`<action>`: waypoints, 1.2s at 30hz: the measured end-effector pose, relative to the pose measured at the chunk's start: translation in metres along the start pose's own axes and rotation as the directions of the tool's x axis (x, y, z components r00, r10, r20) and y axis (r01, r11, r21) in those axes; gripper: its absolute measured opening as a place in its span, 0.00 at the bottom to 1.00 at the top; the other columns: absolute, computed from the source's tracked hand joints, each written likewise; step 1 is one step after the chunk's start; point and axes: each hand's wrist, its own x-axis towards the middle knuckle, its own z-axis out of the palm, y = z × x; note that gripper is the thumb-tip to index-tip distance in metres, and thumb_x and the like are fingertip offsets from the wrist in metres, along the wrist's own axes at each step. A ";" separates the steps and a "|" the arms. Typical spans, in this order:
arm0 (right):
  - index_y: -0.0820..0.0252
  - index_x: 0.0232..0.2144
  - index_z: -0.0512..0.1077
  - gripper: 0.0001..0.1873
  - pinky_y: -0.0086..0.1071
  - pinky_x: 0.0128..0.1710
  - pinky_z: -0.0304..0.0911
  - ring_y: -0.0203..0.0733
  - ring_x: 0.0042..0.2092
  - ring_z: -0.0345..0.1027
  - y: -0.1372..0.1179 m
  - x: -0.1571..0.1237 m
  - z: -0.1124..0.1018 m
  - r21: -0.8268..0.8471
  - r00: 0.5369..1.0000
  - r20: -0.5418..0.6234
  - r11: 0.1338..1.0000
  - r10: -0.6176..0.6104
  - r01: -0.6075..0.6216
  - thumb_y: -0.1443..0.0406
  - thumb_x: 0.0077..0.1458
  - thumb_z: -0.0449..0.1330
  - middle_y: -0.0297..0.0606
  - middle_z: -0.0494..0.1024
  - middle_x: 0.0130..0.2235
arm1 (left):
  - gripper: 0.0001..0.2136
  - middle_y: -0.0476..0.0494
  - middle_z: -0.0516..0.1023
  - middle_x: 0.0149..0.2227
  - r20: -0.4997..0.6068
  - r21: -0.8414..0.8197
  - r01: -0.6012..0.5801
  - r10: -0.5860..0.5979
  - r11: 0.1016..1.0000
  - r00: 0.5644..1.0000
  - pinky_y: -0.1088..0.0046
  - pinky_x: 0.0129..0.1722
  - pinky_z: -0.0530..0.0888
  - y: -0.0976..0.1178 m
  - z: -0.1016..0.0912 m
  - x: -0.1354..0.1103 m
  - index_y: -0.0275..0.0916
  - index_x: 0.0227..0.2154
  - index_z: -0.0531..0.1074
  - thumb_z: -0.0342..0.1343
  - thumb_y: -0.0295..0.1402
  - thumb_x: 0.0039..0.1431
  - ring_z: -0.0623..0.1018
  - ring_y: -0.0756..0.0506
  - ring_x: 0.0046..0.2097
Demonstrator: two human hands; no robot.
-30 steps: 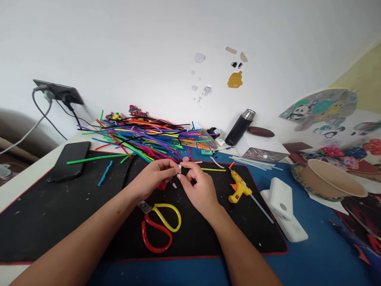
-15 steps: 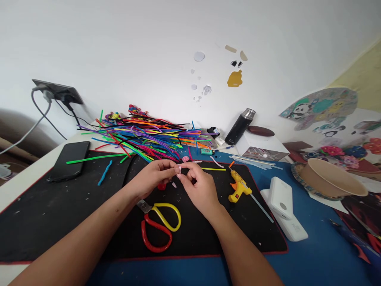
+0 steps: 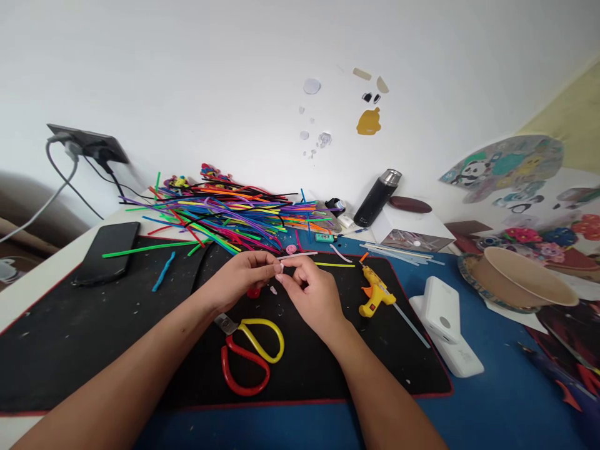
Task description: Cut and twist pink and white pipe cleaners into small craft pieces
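Observation:
My left hand (image 3: 244, 278) and my right hand (image 3: 309, 294) meet over the middle of the black mat (image 3: 94, 337). Both pinch a small pale pink piece (image 3: 280, 267) between thumb and fingertips. A thin pale pipe cleaner (image 3: 300, 255) lies just behind my fingers, and I cannot tell whether it joins the piece I hold. A red bit (image 3: 254, 292) lies under my left hand. Red-and-yellow scissors (image 3: 248, 353) rest below my wrists. A yellow glue gun (image 3: 375, 294) lies to the right of my right hand.
A heap of coloured pipe cleaners (image 3: 225, 215) fills the back of the desk. A black phone (image 3: 105, 253) lies at the left, a black flask (image 3: 377, 197) and a white box (image 3: 412, 231) at the back right, a white power bank (image 3: 445, 325) and a brown bowl (image 3: 520, 278) at the right.
My hands stay together on the small pink piece with only slight finger movement. The view has shifted a little.

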 end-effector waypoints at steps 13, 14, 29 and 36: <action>0.54 0.49 0.75 0.11 0.28 0.31 0.58 0.35 0.24 0.64 -0.002 0.000 0.001 0.026 0.998 0.030 0.998 0.061 -0.062 0.62 0.64 0.63 0.24 0.70 0.23 | 0.16 0.54 0.65 0.20 -0.020 -0.022 -0.018 0.017 1.000 1.000 0.78 0.21 0.59 0.001 0.000 0.000 0.37 0.29 0.77 0.71 0.45 0.48 0.61 0.53 0.22; 0.54 0.49 0.75 0.11 0.28 0.31 0.58 0.35 0.24 0.64 -0.002 0.000 0.001 0.026 0.998 0.028 0.998 0.061 -0.062 0.62 0.64 0.64 0.24 0.70 0.23 | 0.16 0.54 0.65 0.20 -0.021 -0.021 -0.020 0.020 1.000 1.000 0.78 0.21 0.59 0.000 0.000 0.000 0.37 0.29 0.77 0.71 0.45 0.49 0.61 0.53 0.22; 0.54 0.49 0.75 0.12 0.28 0.31 0.59 0.35 0.25 0.64 -0.002 0.000 0.001 0.071 0.998 0.007 0.995 0.068 -0.069 0.62 0.64 0.63 0.23 0.68 0.23 | 0.17 0.55 0.65 0.19 -0.029 -0.017 -0.013 0.012 1.000 1.000 0.78 0.20 0.60 0.001 0.002 0.000 0.37 0.30 0.76 0.71 0.46 0.48 0.61 0.53 0.21; 0.55 0.49 0.76 0.12 0.28 0.29 0.59 0.35 0.24 0.62 -0.005 0.001 0.001 0.079 0.996 0.001 0.993 0.088 -0.087 0.62 0.63 0.63 0.24 0.67 0.22 | 0.18 0.54 0.67 0.20 -0.016 -0.019 -0.021 0.020 1.000 1.000 0.78 0.20 0.60 -0.001 0.000 0.000 0.38 0.31 0.76 0.69 0.49 0.52 0.62 0.53 0.21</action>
